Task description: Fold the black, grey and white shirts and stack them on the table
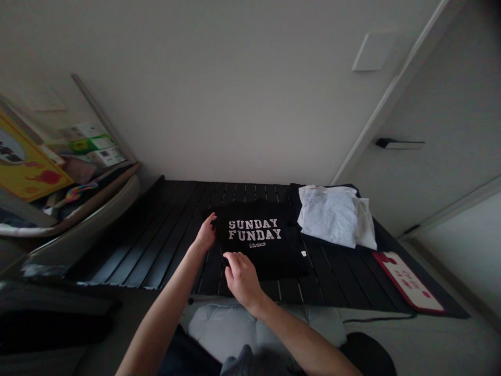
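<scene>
A black shirt (270, 256) with white "SUNDAY FUNDAY" lettering lies folded on a black slatted table (156, 245). At its left edge, my left hand (206, 233) is closed on the fabric, the thumb and fingers curled at the upper left side. My right hand (241, 275) pinches the shirt near its lower left corner, fingertips bent over the cloth. A small white tag shows at the shirt's right side. To the right of the shirt lies a stack of folded light grey and white clothes (329, 214).
A red-edged white board (409, 282) lies at the table's right end. Behind the table rises a plain wall (235, 94), with a door handle (400, 144) on the right. A rounded holder (90, 219) with a yellow book (31, 162) stands left. A grey cushioned seat (215, 326) is below.
</scene>
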A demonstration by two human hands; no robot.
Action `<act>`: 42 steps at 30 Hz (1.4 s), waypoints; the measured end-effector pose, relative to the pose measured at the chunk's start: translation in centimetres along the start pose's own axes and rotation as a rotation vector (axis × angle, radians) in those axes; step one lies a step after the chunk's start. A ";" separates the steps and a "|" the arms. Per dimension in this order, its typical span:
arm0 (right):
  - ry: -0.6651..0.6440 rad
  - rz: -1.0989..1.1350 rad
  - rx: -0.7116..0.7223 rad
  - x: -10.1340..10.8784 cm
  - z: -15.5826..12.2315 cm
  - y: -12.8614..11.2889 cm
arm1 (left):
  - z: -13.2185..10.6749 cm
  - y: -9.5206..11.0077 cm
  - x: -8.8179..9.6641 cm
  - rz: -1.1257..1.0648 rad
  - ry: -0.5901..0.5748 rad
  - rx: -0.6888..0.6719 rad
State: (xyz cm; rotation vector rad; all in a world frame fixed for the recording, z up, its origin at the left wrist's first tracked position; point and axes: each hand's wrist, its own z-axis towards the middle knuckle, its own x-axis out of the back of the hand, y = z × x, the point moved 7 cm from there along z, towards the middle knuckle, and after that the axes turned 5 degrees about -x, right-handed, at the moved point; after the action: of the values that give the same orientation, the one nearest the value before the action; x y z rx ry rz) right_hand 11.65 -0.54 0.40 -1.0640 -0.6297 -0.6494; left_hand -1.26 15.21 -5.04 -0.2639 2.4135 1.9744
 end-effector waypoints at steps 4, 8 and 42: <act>0.048 0.006 0.016 -0.5 -0.5 0.3 | 1.0 0.4 -1.0 -0.269 0.078 0.075; 0.076 0.013 0.022 -0.9 -1.6 1.3 | 0.8 1.2 -4.1 -0.231 -0.017 -0.005; -0.171 -0.308 -0.851 3.8 2.7 20.7 | 0.6 -3.6 -8.4 1.593 -0.417 -0.687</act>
State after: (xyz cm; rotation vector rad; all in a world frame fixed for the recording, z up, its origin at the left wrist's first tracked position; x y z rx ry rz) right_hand 29.05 8.32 -7.78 -1.8453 -0.6855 -1.1554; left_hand 7.42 16.11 -7.68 2.3847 1.4119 2.5883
